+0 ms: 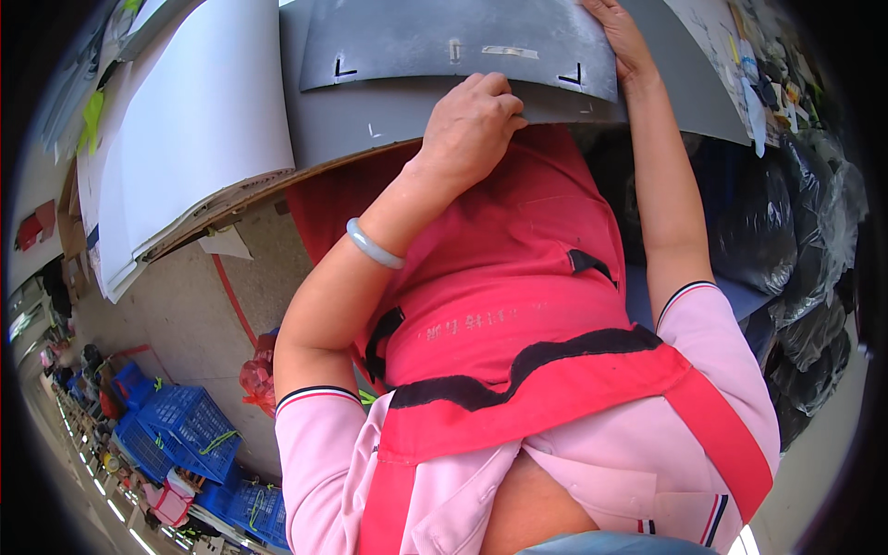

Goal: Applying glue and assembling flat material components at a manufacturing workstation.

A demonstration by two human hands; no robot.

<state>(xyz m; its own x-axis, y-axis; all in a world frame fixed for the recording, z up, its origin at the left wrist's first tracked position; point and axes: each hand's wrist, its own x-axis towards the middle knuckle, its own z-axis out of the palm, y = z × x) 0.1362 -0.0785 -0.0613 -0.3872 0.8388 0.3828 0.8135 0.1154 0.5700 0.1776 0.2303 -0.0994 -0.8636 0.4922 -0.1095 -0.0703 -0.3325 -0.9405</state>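
A grey sheet [407,46] with black corner marks and a strip of tape lies on a darker grey work table [342,129], its near edge bowed toward me. My left hand [476,125], with a pale bangle on the wrist, is closed with curled fingers at the middle of that near edge; its fingertips are partly hidden. At the far right side of the sheet, my right hand [622,37] is bent around the edge. The top of the picture cuts off part of that hand.
A stack of large white sheets [199,120] lies left of the grey sheet. Blue plastic crates [190,425] stand on the floor at lower left. Black plastic bags [763,222] bulge at the right. Small tools and a light-blue strip [754,116] are at the table's right end.
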